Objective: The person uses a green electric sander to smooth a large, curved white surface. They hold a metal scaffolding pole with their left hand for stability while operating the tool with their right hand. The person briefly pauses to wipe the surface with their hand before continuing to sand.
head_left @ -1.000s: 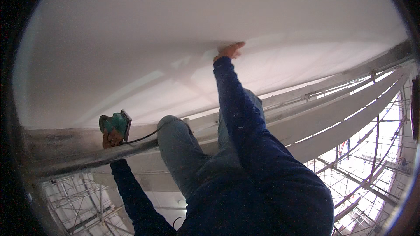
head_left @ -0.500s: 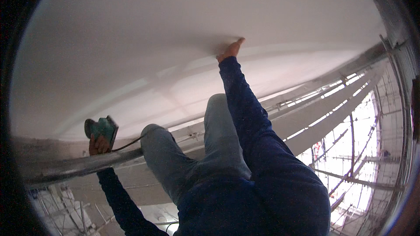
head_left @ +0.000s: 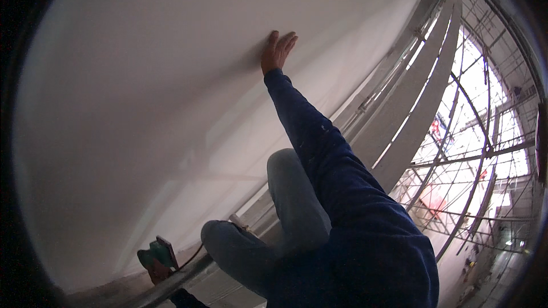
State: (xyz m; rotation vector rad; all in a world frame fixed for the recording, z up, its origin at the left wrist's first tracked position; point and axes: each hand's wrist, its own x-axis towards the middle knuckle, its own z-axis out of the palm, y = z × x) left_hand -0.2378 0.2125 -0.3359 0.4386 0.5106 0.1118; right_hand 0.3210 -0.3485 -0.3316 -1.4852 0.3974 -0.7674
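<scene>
Flat against the smooth white wall (head_left: 154, 97), my right hand (head_left: 277, 54) rests with its fingers spread and nothing in it. Low on the left, my left hand (head_left: 160, 272) is wrapped round a green electric sander (head_left: 157, 255). The sander's dark flat pad faces right, and a dark cord runs from it toward my knee. Part of my left forearm is hidden behind a metal pipe (head_left: 171, 286).
The pipe passes between my left arm and the wall. Pale planks (head_left: 394, 111) run along the wall's foot on the right. Beyond them, scaffold poles (head_left: 485, 108) cross in front of a bright opening.
The view has tilted, with the scaffold side swinging upward on the right. My right hand has shifted along the wall and its fingers now show spread. The sander appears lower in view.
</scene>
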